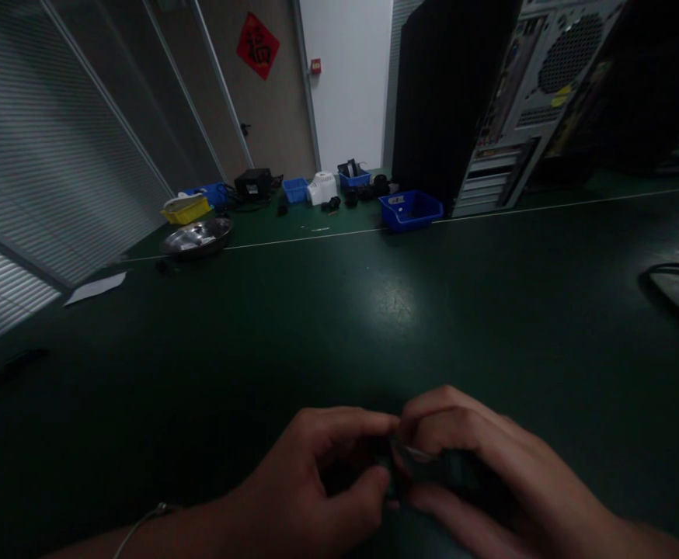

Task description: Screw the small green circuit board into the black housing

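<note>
My left hand (322, 481) and my right hand (479, 466) meet at the bottom centre, low over the dark green table (339, 326). Both have their fingers curled around a small dark object (401, 466) pinched between the fingertips. The fingers and the dim light hide most of it, so I cannot tell what it is. A thin pale sliver shows at my right thumb. A thin bracelet sits on my left wrist.
A computer tower (520, 101) stands at the back right with a blue bin (410, 210) before it. Further left lie a metal bowl (196, 237), a yellow bin (186, 208), blue bins, a white device (322, 188) and a paper sheet (95, 289). A black cable (674, 283) loops at right.
</note>
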The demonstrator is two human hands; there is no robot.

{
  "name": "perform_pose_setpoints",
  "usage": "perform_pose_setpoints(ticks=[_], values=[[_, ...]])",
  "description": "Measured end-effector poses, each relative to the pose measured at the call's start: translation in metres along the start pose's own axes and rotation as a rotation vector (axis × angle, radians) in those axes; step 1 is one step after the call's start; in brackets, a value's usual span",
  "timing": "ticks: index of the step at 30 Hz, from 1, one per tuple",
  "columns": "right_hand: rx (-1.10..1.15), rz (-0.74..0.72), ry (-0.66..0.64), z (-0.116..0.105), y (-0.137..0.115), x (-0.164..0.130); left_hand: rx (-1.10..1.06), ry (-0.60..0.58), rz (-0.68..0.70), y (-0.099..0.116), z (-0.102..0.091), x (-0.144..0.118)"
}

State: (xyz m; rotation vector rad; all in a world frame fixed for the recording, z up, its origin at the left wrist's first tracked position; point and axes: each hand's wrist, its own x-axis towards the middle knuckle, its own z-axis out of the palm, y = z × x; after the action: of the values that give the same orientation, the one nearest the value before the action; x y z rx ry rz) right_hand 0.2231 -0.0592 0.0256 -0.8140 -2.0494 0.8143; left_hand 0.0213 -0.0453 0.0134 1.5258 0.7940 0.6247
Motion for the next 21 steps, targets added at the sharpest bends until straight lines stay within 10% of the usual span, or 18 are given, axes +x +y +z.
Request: perform_pose_setpoints(ticks=[21], values=[[0.015,0.002,0.064,0.002,0.010,-0.003,0.006,-0.115,0.019,-0.005,-0.010,0.002]])
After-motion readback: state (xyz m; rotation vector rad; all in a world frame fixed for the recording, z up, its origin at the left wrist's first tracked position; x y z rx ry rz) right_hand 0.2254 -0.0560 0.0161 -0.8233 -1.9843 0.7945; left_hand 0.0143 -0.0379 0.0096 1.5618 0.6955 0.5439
